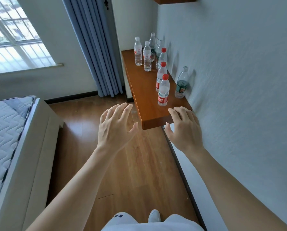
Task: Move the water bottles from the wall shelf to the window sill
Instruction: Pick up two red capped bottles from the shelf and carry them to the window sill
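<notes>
Several water bottles stand on the brown wall shelf point(146, 97) along the right wall. Nearest me is a red-capped bottle point(163, 90), with two more red-capped ones behind it point(161, 75). A green-labelled bottle point(181, 83) stands against the wall. Clear white-capped bottles point(147, 56) stand at the far end. My left hand point(116, 125) hovers with spread fingers just left of the shelf's near end, holding nothing. My right hand point(184, 129) is spread over the shelf's near corner, empty. The window sill point(27, 68) runs below the window at upper left.
A bed with a quilted mattress point(6, 130) fills the left side. Blue curtains point(96, 47) hang between the window and the shelf. Wooden floor point(122, 164) lies between bed and wall. Another shelf point(174, 0) sits high on the wall.
</notes>
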A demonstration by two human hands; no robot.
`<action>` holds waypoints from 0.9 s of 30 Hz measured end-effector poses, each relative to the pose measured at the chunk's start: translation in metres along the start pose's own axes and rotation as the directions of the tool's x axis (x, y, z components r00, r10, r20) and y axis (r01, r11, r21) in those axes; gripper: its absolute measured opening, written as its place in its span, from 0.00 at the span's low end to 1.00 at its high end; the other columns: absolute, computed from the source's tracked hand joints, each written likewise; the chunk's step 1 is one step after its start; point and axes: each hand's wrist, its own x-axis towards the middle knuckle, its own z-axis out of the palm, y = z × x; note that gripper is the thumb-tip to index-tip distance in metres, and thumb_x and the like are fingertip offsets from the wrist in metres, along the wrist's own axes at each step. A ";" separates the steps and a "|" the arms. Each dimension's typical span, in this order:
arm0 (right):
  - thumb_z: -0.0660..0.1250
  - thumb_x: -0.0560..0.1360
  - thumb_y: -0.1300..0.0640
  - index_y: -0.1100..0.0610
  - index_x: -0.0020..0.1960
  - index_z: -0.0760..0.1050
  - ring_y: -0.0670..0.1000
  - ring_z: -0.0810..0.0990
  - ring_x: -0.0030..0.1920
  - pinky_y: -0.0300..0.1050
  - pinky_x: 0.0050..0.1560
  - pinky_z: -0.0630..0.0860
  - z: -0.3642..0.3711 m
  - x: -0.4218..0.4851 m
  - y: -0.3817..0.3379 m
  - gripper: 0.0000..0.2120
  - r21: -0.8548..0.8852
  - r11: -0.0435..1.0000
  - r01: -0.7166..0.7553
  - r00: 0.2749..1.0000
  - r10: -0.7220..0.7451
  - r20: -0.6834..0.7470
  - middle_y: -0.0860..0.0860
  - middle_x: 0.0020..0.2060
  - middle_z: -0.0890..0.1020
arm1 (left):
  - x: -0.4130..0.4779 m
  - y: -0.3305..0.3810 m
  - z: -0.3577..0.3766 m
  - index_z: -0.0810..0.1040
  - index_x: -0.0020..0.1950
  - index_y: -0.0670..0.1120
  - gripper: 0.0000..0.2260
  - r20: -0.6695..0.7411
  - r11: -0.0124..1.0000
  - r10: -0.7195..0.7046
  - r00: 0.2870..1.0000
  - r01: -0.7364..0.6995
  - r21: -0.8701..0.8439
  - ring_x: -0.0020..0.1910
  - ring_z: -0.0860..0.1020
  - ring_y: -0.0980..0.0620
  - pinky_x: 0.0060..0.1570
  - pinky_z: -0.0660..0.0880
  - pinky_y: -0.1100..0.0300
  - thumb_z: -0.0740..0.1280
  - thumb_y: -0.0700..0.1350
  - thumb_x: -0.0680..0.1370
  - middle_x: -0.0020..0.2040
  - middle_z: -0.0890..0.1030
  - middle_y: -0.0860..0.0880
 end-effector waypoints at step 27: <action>0.67 0.75 0.43 0.55 0.69 0.73 0.58 0.76 0.66 0.57 0.64 0.76 0.158 0.175 0.050 0.27 -0.132 0.903 -0.410 0.891 0.427 0.152 0.56 0.65 0.78 | 0.254 -0.079 0.190 0.71 0.71 0.52 0.27 0.248 0.966 0.159 0.956 -0.098 -0.240 0.68 0.73 0.47 0.66 0.70 0.45 0.62 0.61 0.75 0.69 0.76 0.51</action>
